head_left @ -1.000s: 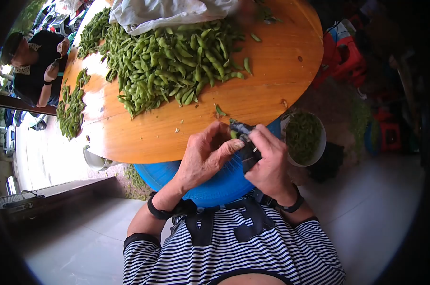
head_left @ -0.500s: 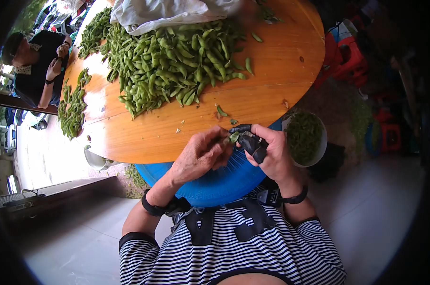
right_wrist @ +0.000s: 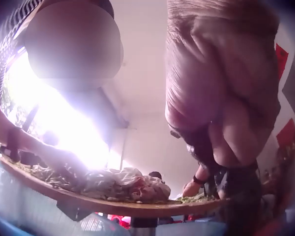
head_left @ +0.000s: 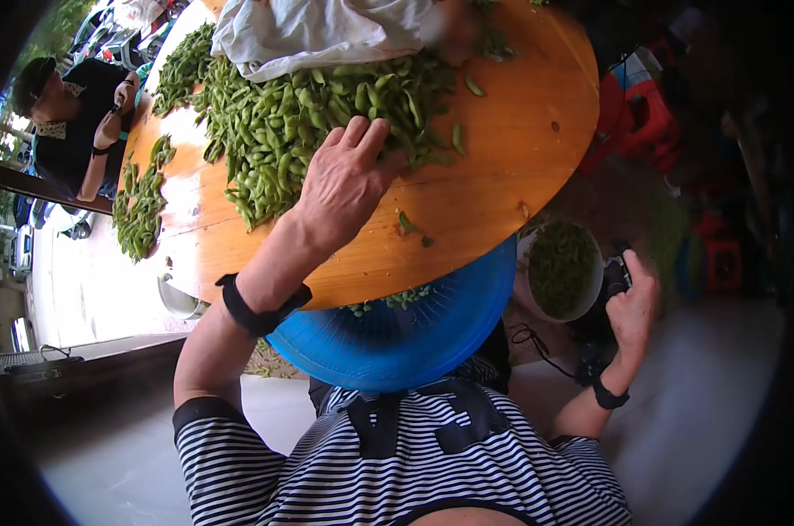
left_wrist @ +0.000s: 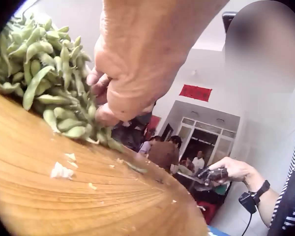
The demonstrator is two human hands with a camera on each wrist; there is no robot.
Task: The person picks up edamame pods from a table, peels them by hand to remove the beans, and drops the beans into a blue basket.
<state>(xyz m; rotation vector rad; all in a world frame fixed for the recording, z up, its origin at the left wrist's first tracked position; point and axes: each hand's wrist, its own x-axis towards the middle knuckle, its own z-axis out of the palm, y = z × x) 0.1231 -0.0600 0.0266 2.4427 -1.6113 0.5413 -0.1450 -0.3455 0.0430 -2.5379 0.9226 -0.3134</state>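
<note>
In the head view, my left hand [head_left: 344,188] reaches over the front edge of a heap of green edamame pods [head_left: 279,131]. Its fingers curl down among the pods, and the left wrist view has thumb and fingers [left_wrist: 104,114] around pods at the heap's edge [left_wrist: 69,118], fingertips partly hidden. Off the table to the right, my right hand [head_left: 634,307] hangs beside a white bucket [head_left: 600,279] of green pods or hulls. Black coverings [left_wrist: 217,174] wrap some of its loosely bent fingers, and no pod shows in it.
A blue basin [head_left: 379,351] with some green beans sits under the edge of the wooden table [head_left: 502,167]. White cloth [head_left: 318,35] covers the heap's far side. Another person [head_left: 77,123] is at the left, near smaller pod piles [head_left: 143,206]. Red stools [head_left: 647,123] stand right.
My hands, together over the basin around a pod before, have parted. The left has moved forward to the heap; the right has swung out to the right beside the bucket.
</note>
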